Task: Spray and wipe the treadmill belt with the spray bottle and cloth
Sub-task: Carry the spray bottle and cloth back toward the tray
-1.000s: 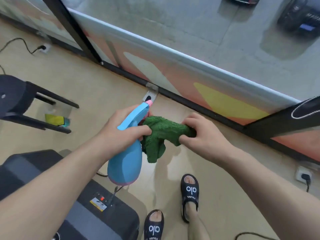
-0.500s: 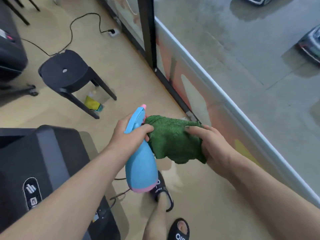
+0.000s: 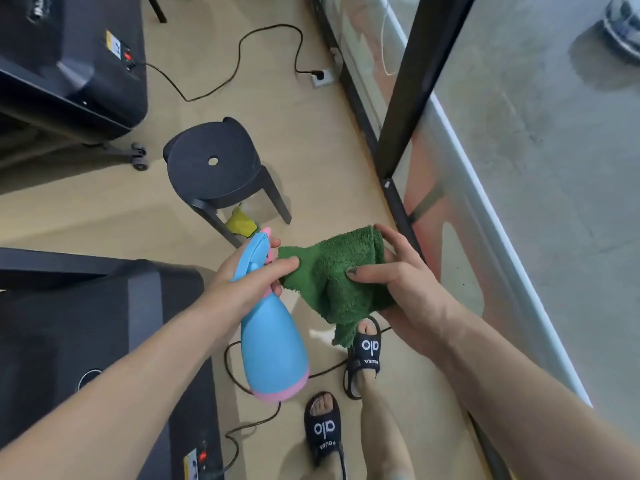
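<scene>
My left hand [image 3: 242, 282] grips the neck of a blue spray bottle [image 3: 273, 348] with a pink base and pink nozzle, its body hanging down. Its thumb also presses a corner of a green cloth [image 3: 336, 282]. My right hand [image 3: 398, 282] holds the other side of the cloth, thumb on top and fingers behind it, and the cloth's lower end hangs loose. A black treadmill [image 3: 86, 323] lies at the lower left, its front end partly hidden under my left arm.
A black stool [image 3: 214, 164] stands ahead with a yellow bottle [image 3: 240, 221] under it. A second treadmill [image 3: 69, 64] sits at the upper left. Power cables [image 3: 239, 60] cross the floor. A glass wall with a black post [image 3: 415, 88] runs along the right. My sandalled feet [image 3: 360, 362] stand below.
The view has swung left, bringing the stool and second treadmill further into sight. My right hand has shifted its hold and the cloth has spread wider between both hands.
</scene>
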Available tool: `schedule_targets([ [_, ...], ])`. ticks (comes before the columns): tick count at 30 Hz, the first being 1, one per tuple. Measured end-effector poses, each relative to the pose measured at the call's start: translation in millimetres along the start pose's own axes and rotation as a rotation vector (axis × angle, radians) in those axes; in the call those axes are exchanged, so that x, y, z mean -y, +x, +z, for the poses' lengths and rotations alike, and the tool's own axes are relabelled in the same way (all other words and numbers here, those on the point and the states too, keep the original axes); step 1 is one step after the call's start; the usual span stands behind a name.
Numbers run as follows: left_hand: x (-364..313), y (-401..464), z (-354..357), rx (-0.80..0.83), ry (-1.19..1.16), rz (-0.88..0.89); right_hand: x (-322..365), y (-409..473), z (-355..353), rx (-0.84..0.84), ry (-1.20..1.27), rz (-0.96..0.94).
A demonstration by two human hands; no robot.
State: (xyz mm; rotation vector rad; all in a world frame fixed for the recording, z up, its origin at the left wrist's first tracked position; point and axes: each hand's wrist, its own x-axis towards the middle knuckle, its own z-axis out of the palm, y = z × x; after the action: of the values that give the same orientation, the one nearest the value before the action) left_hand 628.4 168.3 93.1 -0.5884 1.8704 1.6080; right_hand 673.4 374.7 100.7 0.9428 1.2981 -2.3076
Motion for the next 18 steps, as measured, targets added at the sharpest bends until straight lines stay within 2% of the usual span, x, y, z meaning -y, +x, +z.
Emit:
schedule_targets([
  [4, -23.3, 36.0, -14.6, -0.028, -0.037, 0.008, 28.6, 57.5, 22.7, 0.091, -0.045, 0.042],
  [7, -43.5, 67.6, -25.6, -0.161, -0.014, 0.057, 47.5, 100.1, 38.8, 0.141, -0.271, 0.04],
  [11, -71.7, 103.4, -46.4, -0.228, 0.03, 0.149, 73.6, 145.3, 72.6, 0.182, -0.578, 0.008],
  [18, -95.8, 172.4, -105.5, -0.403, -0.059, 0.194, 91.9, 230.8, 161.5, 0.257, -0.764, -0.014],
])
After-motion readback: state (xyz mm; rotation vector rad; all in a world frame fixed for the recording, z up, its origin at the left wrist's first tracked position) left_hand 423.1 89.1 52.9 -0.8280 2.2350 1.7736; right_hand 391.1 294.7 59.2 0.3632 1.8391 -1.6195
